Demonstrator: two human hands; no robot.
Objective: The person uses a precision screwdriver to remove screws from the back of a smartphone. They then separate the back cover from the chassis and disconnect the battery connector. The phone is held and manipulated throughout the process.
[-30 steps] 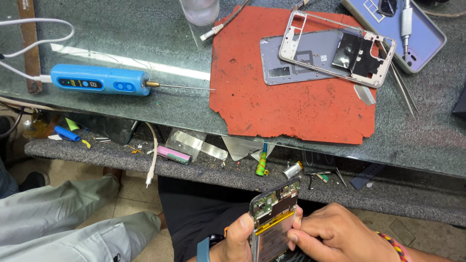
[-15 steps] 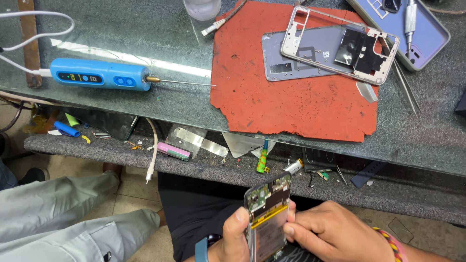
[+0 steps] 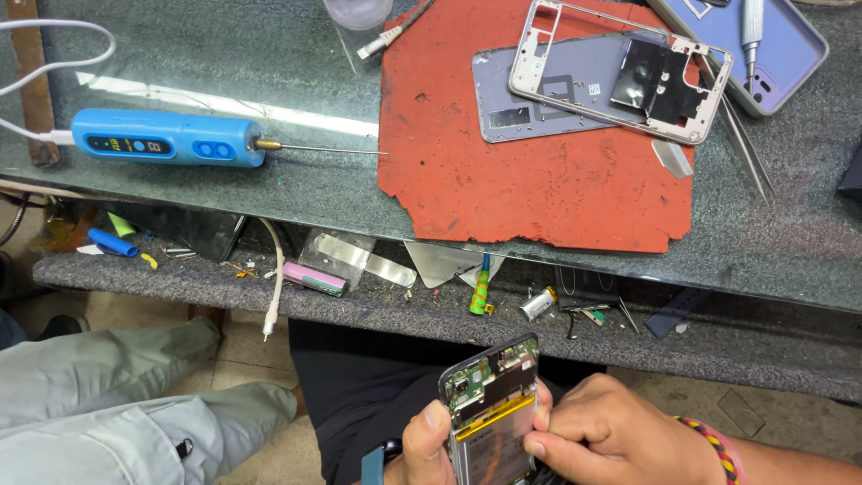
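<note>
- A blue electric tool (image 3: 169, 139) with a thin metal tip lies on the glass worktop (image 3: 269, 193), its white cable (image 3: 40, 54) looping off to the left.
- A ragged red mat (image 3: 530, 171) carries a grey phone back cover (image 3: 548, 99) and, overlapping it, a pale phone mid-frame (image 3: 620, 67).
- A lilac phone case (image 3: 763, 45) sits at the upper right with a silver screwdriver (image 3: 752, 22) lying in it.
- Tweezers (image 3: 741, 139) lie just beside the mat's right edge.
- Under the glass, a dark shelf (image 3: 180, 287) holds a pink cell (image 3: 314, 278) and small scraps.

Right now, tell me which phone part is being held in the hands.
The opened phone with its green circuit board and battery showing, gripped by both hands; the frame and grey back cover lie on the red mat.
</note>
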